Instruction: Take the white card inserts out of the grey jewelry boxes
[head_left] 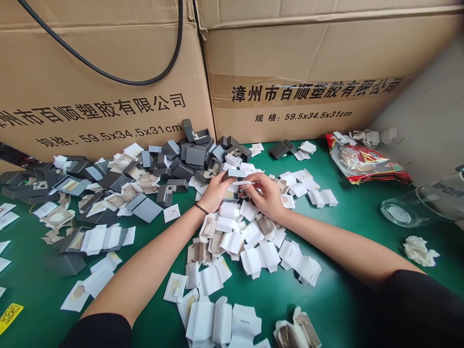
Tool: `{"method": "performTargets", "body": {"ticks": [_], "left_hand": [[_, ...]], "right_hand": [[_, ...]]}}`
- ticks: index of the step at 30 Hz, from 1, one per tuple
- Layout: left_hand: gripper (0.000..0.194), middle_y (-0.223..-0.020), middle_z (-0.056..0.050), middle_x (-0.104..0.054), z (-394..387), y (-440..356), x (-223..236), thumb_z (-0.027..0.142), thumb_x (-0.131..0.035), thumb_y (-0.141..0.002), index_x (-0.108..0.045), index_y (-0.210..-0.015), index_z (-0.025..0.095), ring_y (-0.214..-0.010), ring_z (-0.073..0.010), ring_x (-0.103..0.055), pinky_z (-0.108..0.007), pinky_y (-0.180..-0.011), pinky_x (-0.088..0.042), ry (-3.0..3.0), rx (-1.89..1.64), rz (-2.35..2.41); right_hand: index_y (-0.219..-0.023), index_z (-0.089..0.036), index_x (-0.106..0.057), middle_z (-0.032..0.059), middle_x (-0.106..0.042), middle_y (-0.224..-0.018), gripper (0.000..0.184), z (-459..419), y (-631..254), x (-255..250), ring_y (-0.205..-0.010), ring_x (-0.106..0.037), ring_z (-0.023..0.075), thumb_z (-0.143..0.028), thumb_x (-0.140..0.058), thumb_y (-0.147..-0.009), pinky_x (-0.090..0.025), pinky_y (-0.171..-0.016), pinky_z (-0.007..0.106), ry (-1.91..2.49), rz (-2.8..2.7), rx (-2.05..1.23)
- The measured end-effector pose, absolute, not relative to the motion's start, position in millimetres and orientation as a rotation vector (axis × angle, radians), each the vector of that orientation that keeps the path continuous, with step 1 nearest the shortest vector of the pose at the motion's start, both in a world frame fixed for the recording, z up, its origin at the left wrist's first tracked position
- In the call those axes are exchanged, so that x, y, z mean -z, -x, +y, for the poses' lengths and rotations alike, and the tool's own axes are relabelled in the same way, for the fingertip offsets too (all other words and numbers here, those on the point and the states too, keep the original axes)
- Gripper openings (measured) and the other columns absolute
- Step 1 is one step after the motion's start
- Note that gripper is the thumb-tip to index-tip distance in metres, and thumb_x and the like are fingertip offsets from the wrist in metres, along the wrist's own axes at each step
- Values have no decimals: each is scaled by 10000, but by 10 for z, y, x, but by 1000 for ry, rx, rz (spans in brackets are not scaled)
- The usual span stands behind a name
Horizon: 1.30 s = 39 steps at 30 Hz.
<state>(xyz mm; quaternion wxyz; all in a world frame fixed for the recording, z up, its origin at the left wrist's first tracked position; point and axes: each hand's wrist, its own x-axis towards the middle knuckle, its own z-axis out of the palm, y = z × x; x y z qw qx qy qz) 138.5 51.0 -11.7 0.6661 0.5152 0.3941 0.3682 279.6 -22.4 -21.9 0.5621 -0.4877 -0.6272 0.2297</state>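
My left hand [216, 191] is closed around a small grey hinged box [232, 194], held above the pile with its lid up. From the right, my right hand [267, 194] pinches a white paper piece [242, 182] at the mouth of that box. Whether the piece is partly inside the box I cannot tell. Below both hands lies a heap of unfolded white card inserts [232, 241], some showing tan inner sides. Behind and left of my left hand, many dark grey boxes [195, 155] are piled, several standing open. Finger ends of my left hand are partly hidden.
Two large cardboard cartons [290, 58] wall off the back of the green table [348, 227]. A black cable [145, 82] hangs at upper left. To the right are a red snack bag [366, 162], a clear plastic cup [409, 208] and crumpled tissue [420, 250].
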Motion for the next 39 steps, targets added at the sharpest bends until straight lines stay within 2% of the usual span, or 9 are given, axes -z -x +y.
{"method": "performTargets", "body": {"ticks": [5,10,13,18,25,29,34,39], "left_hand": [[230,-860,-17,-663,487,-1354,108,264,-628,-694,-601,-897,159,-849,-185,-593,-276,-752,-445,-1154,-795,781],[422,-1022,-41,-644,473,-1287,127,324,-641,-715,-543,-1106,200,-924,-210,-604,-314,-802,-452,-1099,-700,531],[456,-954,-39,-640,478,-1268,144,383,-645,-733,-539,-1141,209,-856,-191,-605,-292,-762,-455,-1165,-660,524],[529,-648,14,-523,474,-1274,144,558,-596,-731,-562,-1124,205,-556,-118,-486,-236,-534,-400,-1330,-691,751],[455,-537,31,-415,466,-1294,151,622,-552,-715,-573,-868,194,-498,-119,-427,-253,-524,-353,-1350,-694,754],[456,-543,33,-430,476,-1302,167,627,-534,-727,-557,-876,197,-486,-113,-422,-248,-516,-361,-1402,-700,744],[519,-561,33,-431,478,-1299,179,644,-504,-736,-572,-978,190,-505,-117,-444,-253,-538,-401,-1487,-711,758],[479,-613,-4,-500,466,-1304,190,596,-533,-755,-603,-990,185,-694,-184,-550,-282,-693,-453,-1486,-776,752]], "right_hand": [[-852,-200,-527,30,-595,-829,97,-202,-2827,221,-612,-598,115,-291,-503,-875,-510,-568,260,1178,-1577,-254],[-856,-209,-540,31,-616,-786,55,-153,-2888,258,-671,-574,144,-239,-496,-870,-491,-627,292,1175,-1665,-45],[-848,-213,-550,29,-619,-769,59,-141,-2911,239,-677,-568,151,-224,-496,-870,-484,-632,303,1170,-1646,14],[-873,-226,-583,47,-646,-812,72,-126,-2949,215,-758,-573,186,-185,-529,-848,-484,-682,349,1084,-1681,124],[-929,-238,-624,47,-668,-853,135,-107,-2980,266,-803,-571,203,-212,-507,-865,-480,-722,380,1136,-1742,116],[-968,-242,-631,57,-670,-890,184,-103,-2966,255,-792,-563,207,-197,-476,-879,-486,-718,388,1143,-1756,140],[-983,-267,-635,53,-650,-883,208,-97,-2963,255,-811,-534,210,-170,-486,-874,-476,-712,385,1128,-1727,195],[-952,-264,-646,62,-562,-828,189,-88,-2971,271,-786,-522,200,-200,-484,-878,-456,-679,368,1186,-1670,226]]}}
